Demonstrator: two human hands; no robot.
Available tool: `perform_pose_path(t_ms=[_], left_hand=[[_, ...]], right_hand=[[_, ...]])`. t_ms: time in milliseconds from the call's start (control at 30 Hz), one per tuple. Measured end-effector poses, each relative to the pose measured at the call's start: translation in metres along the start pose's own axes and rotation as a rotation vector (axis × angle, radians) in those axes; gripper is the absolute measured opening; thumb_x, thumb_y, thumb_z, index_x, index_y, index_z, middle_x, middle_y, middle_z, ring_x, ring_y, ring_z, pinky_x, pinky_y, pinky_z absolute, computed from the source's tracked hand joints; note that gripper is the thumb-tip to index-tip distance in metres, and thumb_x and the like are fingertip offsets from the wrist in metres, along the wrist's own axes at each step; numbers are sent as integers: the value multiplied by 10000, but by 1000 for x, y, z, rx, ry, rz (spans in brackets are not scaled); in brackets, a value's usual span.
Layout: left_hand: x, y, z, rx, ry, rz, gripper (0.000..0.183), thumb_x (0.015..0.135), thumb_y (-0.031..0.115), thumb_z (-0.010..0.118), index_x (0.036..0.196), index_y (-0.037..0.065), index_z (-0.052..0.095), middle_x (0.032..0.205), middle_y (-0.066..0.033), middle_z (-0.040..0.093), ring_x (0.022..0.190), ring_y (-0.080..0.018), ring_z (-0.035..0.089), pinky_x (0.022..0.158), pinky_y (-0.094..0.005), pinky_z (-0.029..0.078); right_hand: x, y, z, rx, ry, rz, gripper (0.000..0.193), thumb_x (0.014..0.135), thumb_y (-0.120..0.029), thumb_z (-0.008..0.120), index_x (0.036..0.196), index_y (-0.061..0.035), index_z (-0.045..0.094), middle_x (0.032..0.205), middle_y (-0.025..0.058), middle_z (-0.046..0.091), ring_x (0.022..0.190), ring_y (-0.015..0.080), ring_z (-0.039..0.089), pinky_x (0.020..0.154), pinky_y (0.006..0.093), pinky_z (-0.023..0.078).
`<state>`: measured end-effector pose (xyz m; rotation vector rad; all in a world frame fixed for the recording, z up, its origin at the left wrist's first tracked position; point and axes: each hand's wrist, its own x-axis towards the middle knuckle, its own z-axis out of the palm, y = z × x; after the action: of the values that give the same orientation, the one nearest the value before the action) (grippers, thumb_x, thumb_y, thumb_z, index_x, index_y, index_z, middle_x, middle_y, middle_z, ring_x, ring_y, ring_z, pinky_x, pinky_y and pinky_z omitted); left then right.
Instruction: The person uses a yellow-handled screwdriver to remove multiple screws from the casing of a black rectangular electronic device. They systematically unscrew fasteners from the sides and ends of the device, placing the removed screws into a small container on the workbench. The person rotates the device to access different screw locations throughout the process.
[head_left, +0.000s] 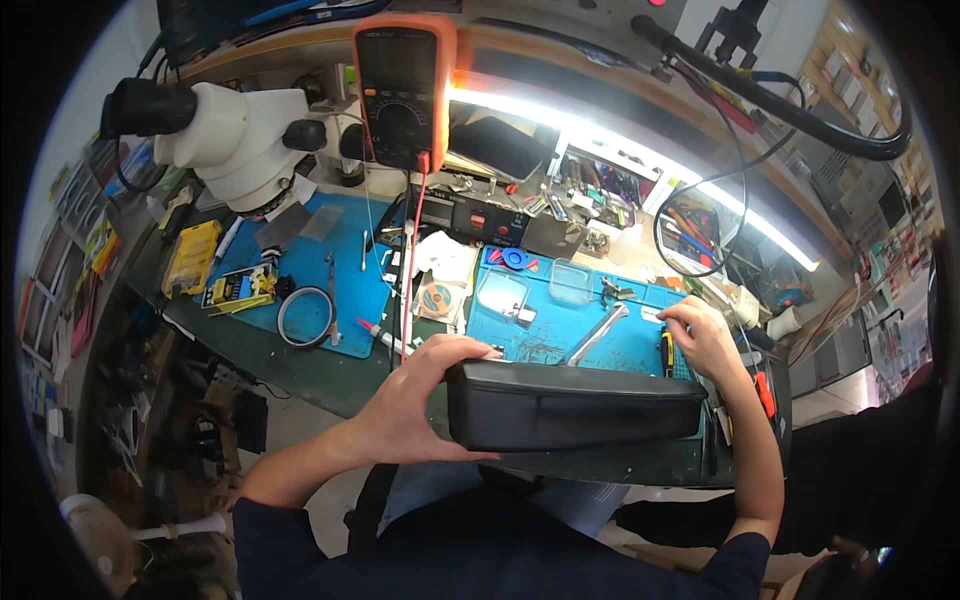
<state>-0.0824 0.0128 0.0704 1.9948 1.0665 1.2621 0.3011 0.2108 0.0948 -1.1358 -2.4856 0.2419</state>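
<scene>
My left hand (408, 410) grips the left end of an oblong black case (580, 415), its thumb at the top edge and its fingers underneath. The case is held up at the bench's near edge, its long side toward me. My right hand (700, 338) is beyond the case's right end, over the blue mat (540, 345). Its fingers are curled together; whatever they may hold is too small or hidden. Just below those fingertips lies a yellow-and-black tool (667, 352). Behind the case, a clear-and-silver strip-like item (597, 335) rests on the mat.
An orange multimeter (400, 90) hangs ahead with a red lead. A white microscope (235, 140) stands at the left. Clear trays (503, 293), a tape roll (306, 317) and a yellow box (190, 258) lie on the bench. A black cable (780, 120) arcs overhead; a person in dark clothing (850, 470) is at right.
</scene>
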Motion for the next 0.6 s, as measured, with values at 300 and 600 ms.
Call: perform_pose_path(t_ms=[300,600], left_hand=[[68,41,62,-418,193,167,1150,651,229,1009,1562,13,341,1453,-176,469,1372,-259,495,1131,-372,437],[80,58,121,-703,258,499,1125,679,102,979,1520,57,234,1470,-211,464,1375,-313,500,1137,-443,423]], right_hand=[[-51,-92,-27,561,369,216,200,1120,-154,465,1084,-6,595,924,95,736,811,134,685,765,279,559],[-87,-123,11,848,746,94,204,1147,-209,395,1108,-35,493,1130,214,711,1056,207,660,980,347,504]])
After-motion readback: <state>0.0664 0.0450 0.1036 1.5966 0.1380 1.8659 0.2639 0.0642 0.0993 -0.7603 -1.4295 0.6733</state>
